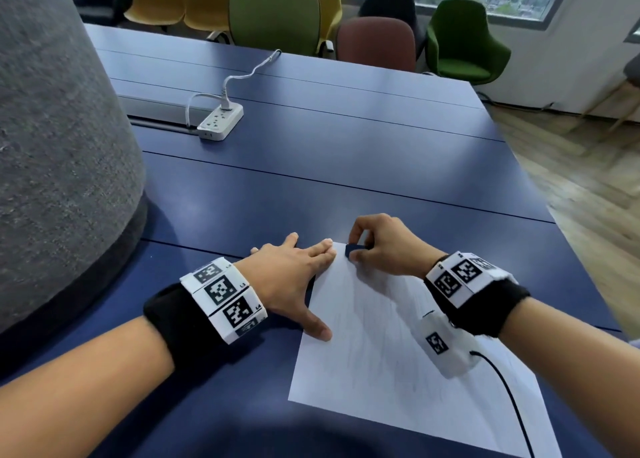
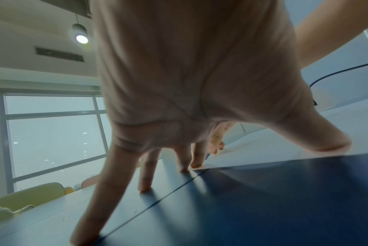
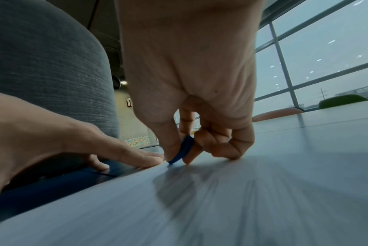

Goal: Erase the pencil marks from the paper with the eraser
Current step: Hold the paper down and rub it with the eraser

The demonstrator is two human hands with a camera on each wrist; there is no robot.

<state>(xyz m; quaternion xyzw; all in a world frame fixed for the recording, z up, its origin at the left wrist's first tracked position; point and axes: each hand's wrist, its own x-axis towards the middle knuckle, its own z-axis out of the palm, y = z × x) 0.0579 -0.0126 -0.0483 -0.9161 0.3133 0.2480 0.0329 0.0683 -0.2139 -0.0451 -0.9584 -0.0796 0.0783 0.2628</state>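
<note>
A white sheet of paper [image 1: 374, 360] [image 3: 200, 208] with faint grey pencil marks lies tilted on the blue table [image 1: 311, 166]. My right hand [image 1: 377, 246] [image 3: 185, 148] pinches a small dark blue eraser [image 1: 354, 249] [image 3: 184, 149] between thumb and fingers. The eraser's lower edge touches the paper at its far left corner. My left hand [image 1: 294, 277] [image 2: 189, 99] lies spread and flat, thumb [image 1: 317, 329] and fingertips pressing on the sheet's left edge, the other fingers on the table.
A white power strip [image 1: 221, 120] with a plugged white cable sits far back on the table. A big grey fabric-covered column [image 1: 52, 146] stands at the left. Chairs [image 1: 273, 14] line the far side. A black cable [image 1: 509, 395] trails from my right wrist over the paper.
</note>
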